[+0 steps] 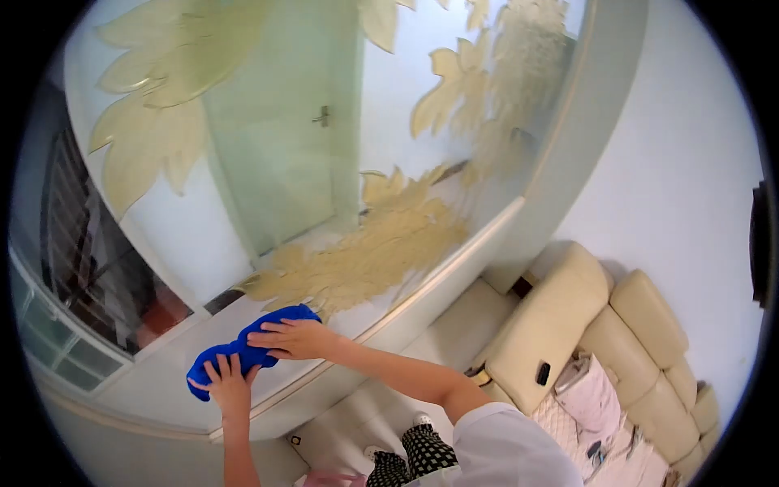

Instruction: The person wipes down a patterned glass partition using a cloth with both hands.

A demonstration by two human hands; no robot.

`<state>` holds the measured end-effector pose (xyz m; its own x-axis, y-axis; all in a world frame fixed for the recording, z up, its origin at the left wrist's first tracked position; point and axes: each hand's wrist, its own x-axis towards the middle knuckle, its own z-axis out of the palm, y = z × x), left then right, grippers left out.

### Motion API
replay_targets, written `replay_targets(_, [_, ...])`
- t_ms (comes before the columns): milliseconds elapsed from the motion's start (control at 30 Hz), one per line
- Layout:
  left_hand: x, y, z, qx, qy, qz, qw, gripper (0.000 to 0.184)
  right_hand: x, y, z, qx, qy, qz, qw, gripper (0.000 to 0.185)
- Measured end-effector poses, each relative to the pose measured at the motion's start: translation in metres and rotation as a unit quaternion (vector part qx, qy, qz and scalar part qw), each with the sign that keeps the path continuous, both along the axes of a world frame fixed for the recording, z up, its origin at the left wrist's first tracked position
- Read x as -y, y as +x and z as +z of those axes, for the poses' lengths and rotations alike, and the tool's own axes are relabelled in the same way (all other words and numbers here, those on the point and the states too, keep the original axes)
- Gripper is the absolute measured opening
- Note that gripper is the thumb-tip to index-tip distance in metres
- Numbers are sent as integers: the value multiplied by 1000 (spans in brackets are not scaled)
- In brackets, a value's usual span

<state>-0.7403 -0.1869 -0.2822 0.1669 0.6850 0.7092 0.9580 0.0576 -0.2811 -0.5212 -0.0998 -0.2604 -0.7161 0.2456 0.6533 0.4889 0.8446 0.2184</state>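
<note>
Both hands hold a bunched blue cloth [273, 318] against the lower part of a large glass panel [187, 235]. My left hand [230, 388] grips the cloth's lower left end, its fingers spread over the folds and the thumb apart. To the upper right, my right hand [292, 338] presses on the cloth with long, slightly bent fingers. Cream leaf-shaped decoration [365, 252] covers part of the glass just above the cloth. A pale ledge [430, 288] runs along the panel's bottom edge, below my right forearm.
A beige sofa [560, 316] stands at the right, with a pink cushion [588, 388] and a dark phone-like object [543, 373] on it. Through the glass a pale green door [284, 146] shows. A window [69, 349] is at the far left. My feet are on the tiled floor below.
</note>
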Motion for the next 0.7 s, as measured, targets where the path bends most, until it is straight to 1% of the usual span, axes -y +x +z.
replay_targets(33, [12, -3, -39, -10, 13, -12, 1000, 56, 18, 0, -38, -4, 7, -21, 1000, 50])
replay_targets(100, [15, 3, -52, -19, 18, -20, 999, 57, 20, 12, -49, 10, -89, 11, 996, 55])
replay_targets(133, [10, -9, -57, -24, 30, -29, 999, 57, 16, 5, -50, 17, -136, 25, 990, 57])
replay_targets(167, [7, -12, -58, -32, 41, -36, 998, 58, 15, 8, -46, 19, -171, 34, 984, 56])
replay_targets(200, [4, -12, -59, -34, 41, -44, 998, 58, 15, 11, -44, 16, -172, 27, 985, 56])
replay_targets(267, [-4, -18, -67, -51, 107, -71, 990, 58, 14, 8, -39, -5, -110, 33, 993, 55])
replay_targets(300, [-5, -17, -73, -50, 100, -67, 991, 58, 17, 14, -36, 25, -183, 31, 982, 56])
replay_targets(333, [-7, -15, -79, -51, 100, -72, 991, 58, 17, 19, -35, 23, -185, 27, 982, 56])
replay_targets(367, [-9, -17, -68, -56, 91, -57, 993, 59, 14, 14, -28, -8, -113, 17, 993, 54])
replay_targets(400, [-8, -15, -70, -60, 82, -43, 994, 60, 14, 15, -32, -39, -41, 7, 998, 51])
replay_targets(500, [-8, -13, -80, -63, 57, -45, 995, 62, 12, 20, -45, -36, -31, -1, 999, 50])
replay_targets(533, [-7, -15, -81, -66, 56, -46, 995, 62, 13, 19, -50, -39, -33, -2, 999, 50])
replay_targets(600, [-4, -15, -68, -90, 71, -46, 992, 64, 14, 16, -50, -70, -88, 16, 993, 50])
replay_targets(633, [-3, -16, -70, -93, 68, -46, 992, 64, 16, 17, -55, -73, -91, 16, 993, 50])
replay_targets(700, [-2, -16, -80, -97, 60, -52, 992, 62, 21, 23, -60, -22, -133, 2, 991, 53])
